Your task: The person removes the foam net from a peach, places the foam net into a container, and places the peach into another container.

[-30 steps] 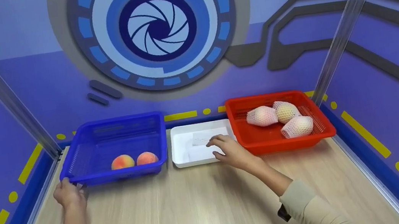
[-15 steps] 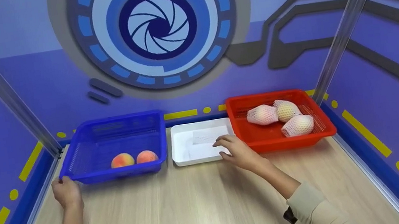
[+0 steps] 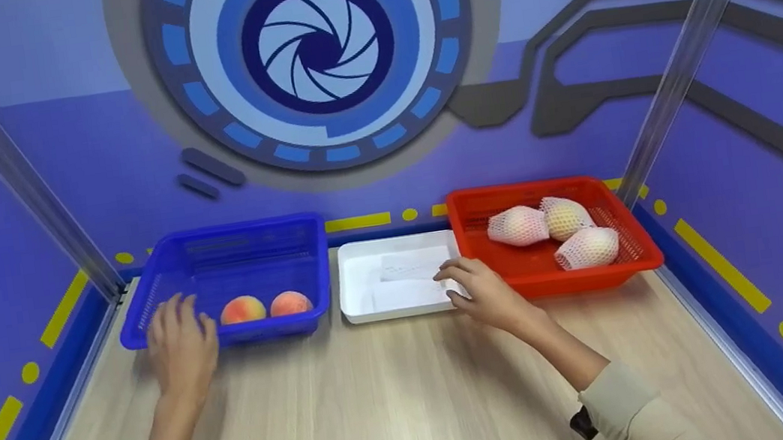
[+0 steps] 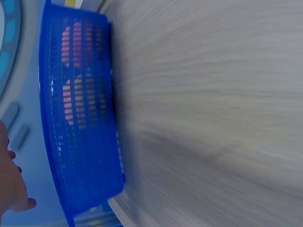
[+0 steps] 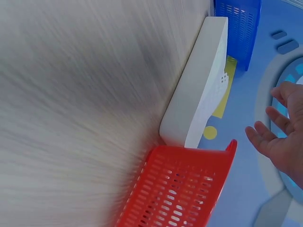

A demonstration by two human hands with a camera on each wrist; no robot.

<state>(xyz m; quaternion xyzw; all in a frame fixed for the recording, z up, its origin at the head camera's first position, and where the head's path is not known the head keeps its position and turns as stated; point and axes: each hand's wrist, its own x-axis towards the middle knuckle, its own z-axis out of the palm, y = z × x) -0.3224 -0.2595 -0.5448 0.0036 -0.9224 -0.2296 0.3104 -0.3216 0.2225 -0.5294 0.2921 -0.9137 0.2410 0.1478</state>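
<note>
My left hand (image 3: pixel 183 350) hovers over the front left rim of a blue basket (image 3: pixel 249 227), fingers spread and holding nothing. Inside that basket, near its front wall, lie two peaches (image 3: pixel 243 310), their colour showing through the slots in the left wrist view. My right hand (image 3: pixel 490 296) is above the right end of a white tray (image 3: pixel 359 315), beside the red basket. Its fingers are loosely bent and hold nothing, as the right wrist view also shows. Flat white papers (image 3: pixel 409 293) lie in the tray. The red basket (image 3: pixel 559 285) bears three fruits in foam nets (image 3: pixel 587 249).
Both baskets and the tray stand in a row at the back of a wooden table (image 3: pixel 355 406). A blue decorated wall (image 3: pixel 386 175) rises right behind them. Side panels with metal posts (image 3: pixel 697 43) bound the left and right.
My left hand has let go of the blue basket's front left corner and moved up and right over its rim. My right hand has shifted slightly right, towards the red basket.
</note>
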